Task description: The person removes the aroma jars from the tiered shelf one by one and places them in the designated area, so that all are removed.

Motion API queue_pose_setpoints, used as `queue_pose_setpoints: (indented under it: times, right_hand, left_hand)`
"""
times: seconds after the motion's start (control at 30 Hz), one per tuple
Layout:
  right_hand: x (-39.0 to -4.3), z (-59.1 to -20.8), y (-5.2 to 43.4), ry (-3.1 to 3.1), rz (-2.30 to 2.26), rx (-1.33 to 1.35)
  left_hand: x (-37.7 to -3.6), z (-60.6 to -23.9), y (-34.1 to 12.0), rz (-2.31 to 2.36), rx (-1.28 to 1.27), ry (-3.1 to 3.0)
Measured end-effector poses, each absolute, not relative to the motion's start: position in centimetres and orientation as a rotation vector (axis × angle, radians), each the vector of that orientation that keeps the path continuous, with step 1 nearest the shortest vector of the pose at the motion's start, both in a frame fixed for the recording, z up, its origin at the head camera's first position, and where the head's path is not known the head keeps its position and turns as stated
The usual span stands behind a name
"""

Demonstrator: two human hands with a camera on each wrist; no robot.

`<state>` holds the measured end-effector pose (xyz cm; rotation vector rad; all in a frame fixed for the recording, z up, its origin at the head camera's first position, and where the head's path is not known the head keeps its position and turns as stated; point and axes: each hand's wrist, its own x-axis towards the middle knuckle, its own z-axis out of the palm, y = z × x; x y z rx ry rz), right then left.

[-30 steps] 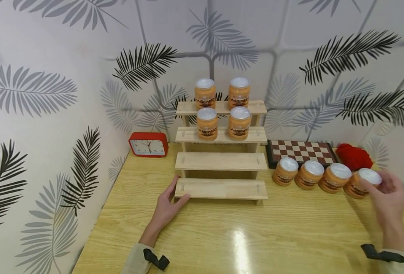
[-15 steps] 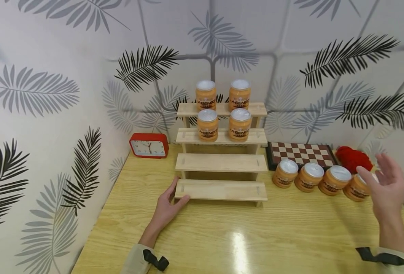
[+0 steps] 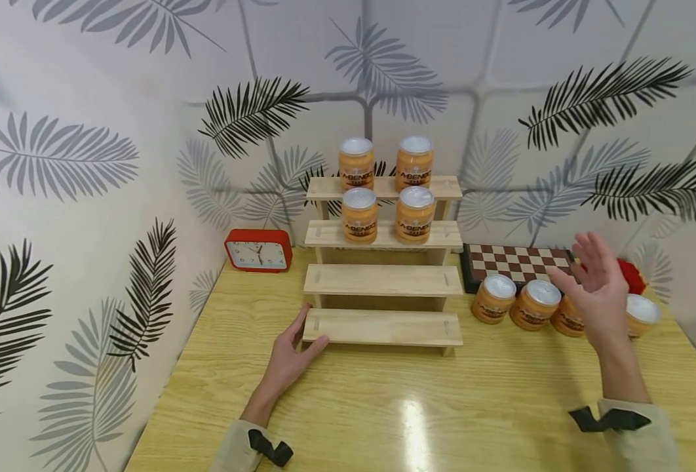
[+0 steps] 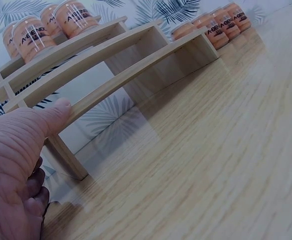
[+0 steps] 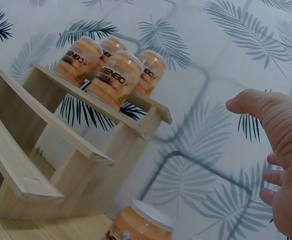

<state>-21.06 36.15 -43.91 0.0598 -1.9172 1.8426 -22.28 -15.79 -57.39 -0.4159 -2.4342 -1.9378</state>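
Currently I see four jars (image 3: pixel 386 190) on the stepped rack's (image 3: pixel 383 280) top two tiers, four more jars (image 3: pixel 535 304) on the table right of it, right hand (image 3: pixel 597 292) spread empty above those, left hand (image 3: pixel 289 357) flat against the rack's bottom-left corner.

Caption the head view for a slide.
Left hand rests against the wooden rack; right hand hovers open above jars.

Bright, even light; glare streaks the table (image 3: pixel 409 419); edges bend.
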Motion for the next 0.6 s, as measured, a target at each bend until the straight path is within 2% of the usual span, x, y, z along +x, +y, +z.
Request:
queue_pose_setpoints:
  times: [0.6]
  right_hand:
    - [-26.1,-42.0,26.9,-2.193,1.726,0.399]
  left_hand:
    - [-22.2,-57.4,-15.8,-1.957,-0.42,-2.415]
